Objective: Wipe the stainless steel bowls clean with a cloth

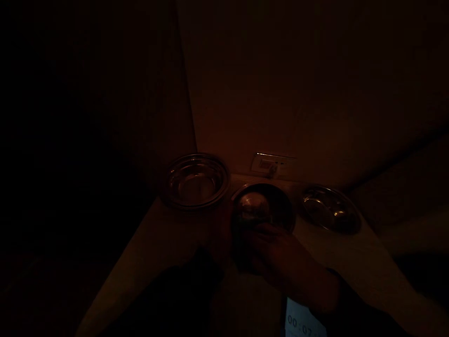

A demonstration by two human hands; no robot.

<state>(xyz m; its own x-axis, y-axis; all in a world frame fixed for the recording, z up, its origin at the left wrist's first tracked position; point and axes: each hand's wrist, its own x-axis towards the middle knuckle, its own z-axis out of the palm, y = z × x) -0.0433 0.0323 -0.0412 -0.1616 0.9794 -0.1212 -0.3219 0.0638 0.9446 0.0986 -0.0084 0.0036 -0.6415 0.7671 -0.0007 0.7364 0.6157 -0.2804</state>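
Observation:
The picture is very dark. My right hand (277,255) reaches over the near side of a round metal bowl (280,199) at the middle of the table. Its fingers are bent round something dark and greenish, perhaps cloth, too dim to name. A rounded shiny metal piece (253,202) shows inside the bowl, just beyond my fingers. My left hand (221,234) is barely visible at the bowl's left side, with its fingers lost in shadow.
Shallow metal bowls stand on the table (140,252): one at left (198,185), one at right (329,210). A wall socket plate (273,164) sits behind the middle bowl. A lit phone-like screen (301,320) with timer digits lies at the near edge, partly under my right forearm.

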